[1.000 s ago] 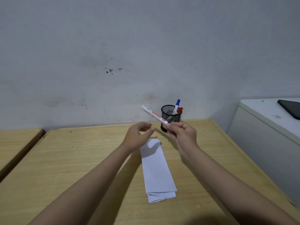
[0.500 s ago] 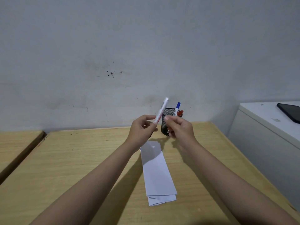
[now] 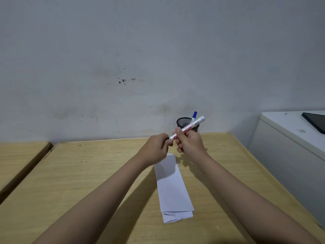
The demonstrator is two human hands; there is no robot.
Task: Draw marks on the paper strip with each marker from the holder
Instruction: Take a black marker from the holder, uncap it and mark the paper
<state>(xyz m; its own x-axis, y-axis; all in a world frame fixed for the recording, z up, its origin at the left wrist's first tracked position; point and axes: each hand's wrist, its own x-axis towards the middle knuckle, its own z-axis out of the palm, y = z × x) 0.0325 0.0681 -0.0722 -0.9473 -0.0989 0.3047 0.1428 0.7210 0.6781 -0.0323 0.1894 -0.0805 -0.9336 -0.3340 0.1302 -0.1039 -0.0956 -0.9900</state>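
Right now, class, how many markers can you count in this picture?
2. A white marker is held in both hands above the paper strip; a blue-capped marker stands in the mesh holder. Others may be hidden behind the hands.

**Wood, paper, mesh, plastic**

Pale wood-grain table point(image 3: 88, 173), smooth with a low sheen. Matt white paper strip point(image 3: 171, 187), creased at the folded near end. Black wire-mesh holder point(image 3: 183, 122), apparently metal. Glossy white plastic marker point(image 3: 189, 128) with red print. Matt, scuffed painted wall point(image 3: 140, 59). Glossy black slab point(image 3: 316, 120) on smooth white cabinet point(image 3: 290, 141).
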